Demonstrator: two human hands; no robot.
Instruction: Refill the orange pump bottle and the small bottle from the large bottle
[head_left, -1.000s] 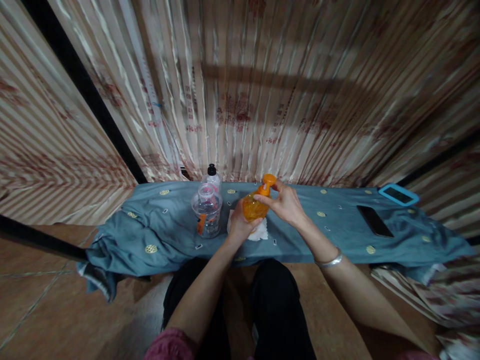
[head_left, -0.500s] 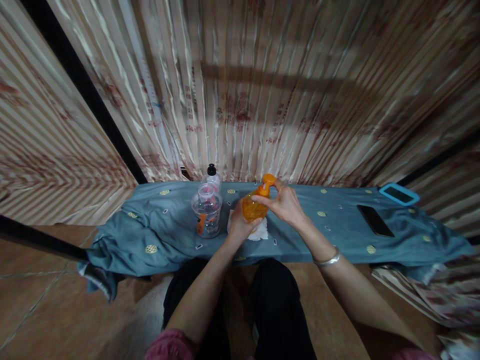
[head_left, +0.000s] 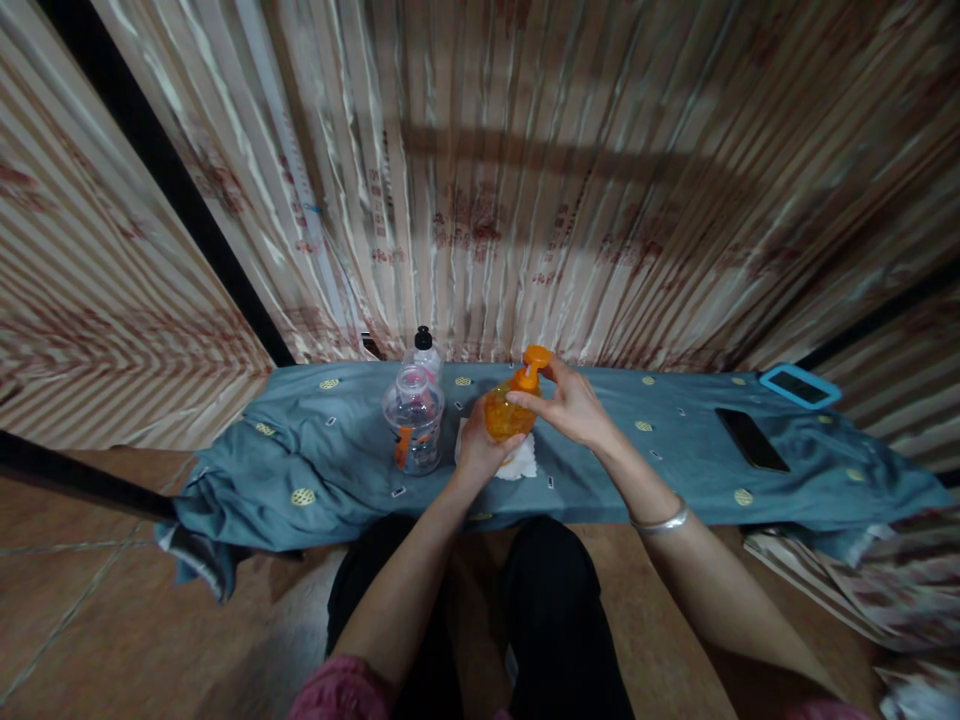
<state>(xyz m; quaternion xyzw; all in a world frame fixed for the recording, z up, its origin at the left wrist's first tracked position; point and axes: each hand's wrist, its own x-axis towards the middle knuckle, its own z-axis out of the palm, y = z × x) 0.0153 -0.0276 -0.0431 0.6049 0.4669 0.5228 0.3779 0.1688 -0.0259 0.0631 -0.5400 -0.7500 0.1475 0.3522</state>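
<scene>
Your left hand (head_left: 480, 452) is wrapped around the lower body of the one orange pump bottle (head_left: 507, 412), fingers curled closed on it from below. Your right hand (head_left: 571, 408) is at the bottle's neck, fingertips pinched on the collar just under the orange pump head (head_left: 535, 358), the thumb up by the pump. The bottle is held tilted just above one white cloth (head_left: 519, 464), near the middle of the blue sheet (head_left: 315, 470) that covers the table. To its left stand two clear bottles: one wide-mouthed bottle (head_left: 414, 425) in front and one black-capped bottle (head_left: 424, 350) behind it. Far to the right lie two phones, one black phone (head_left: 751, 440) and one blue-cased phone (head_left: 799, 386).
</scene>
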